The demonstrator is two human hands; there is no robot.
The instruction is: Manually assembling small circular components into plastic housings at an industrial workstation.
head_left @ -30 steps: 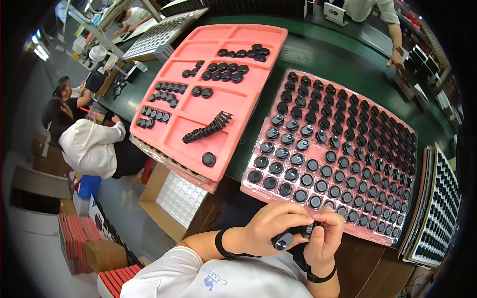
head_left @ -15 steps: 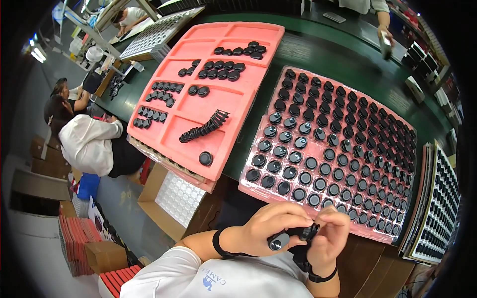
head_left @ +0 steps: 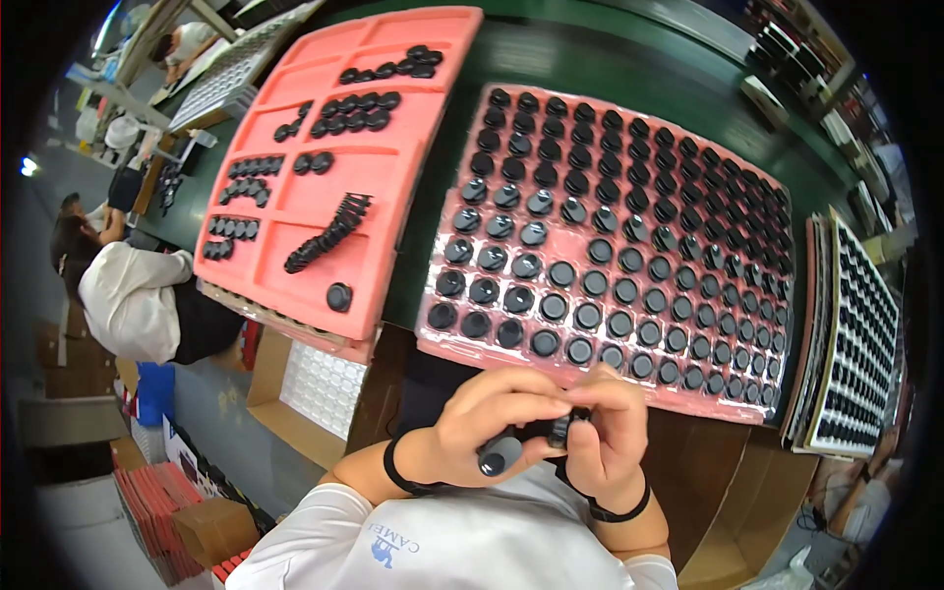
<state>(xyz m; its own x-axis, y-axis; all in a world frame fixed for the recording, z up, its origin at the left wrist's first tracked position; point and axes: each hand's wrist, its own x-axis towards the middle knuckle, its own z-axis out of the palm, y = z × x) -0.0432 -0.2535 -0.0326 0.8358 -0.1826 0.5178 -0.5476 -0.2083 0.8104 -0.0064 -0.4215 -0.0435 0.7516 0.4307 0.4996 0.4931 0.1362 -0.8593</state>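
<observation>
My left hand (head_left: 462,418) is closed around a black cylindrical piece (head_left: 500,454), whose glossy round end sticks out below the fingers. Between the fingertips of both hands is a small black ribbed part (head_left: 560,430); whether it is joined to the cylinder I cannot tell. My right hand (head_left: 615,433) pinches this part between thumb and curled fingers. Just beyond my hands lies a clear plastic tray (head_left: 565,244) on pink backing, filled with rows of similar black round pieces. One pocket left of its middle holds no piece.
A pink compartment tray (head_left: 339,224) at the left holds loose black caps and a curved row of stacked black rings (head_left: 329,234). Filled trays (head_left: 854,339) lean at the right. An open cardboard box (head_left: 280,413) stands below left. People sit at the far left.
The whole view has shifted, so the trays appear farther left and higher. Both hands stay together on the black parts; my right thumb and fingers have shifted around the small part.
</observation>
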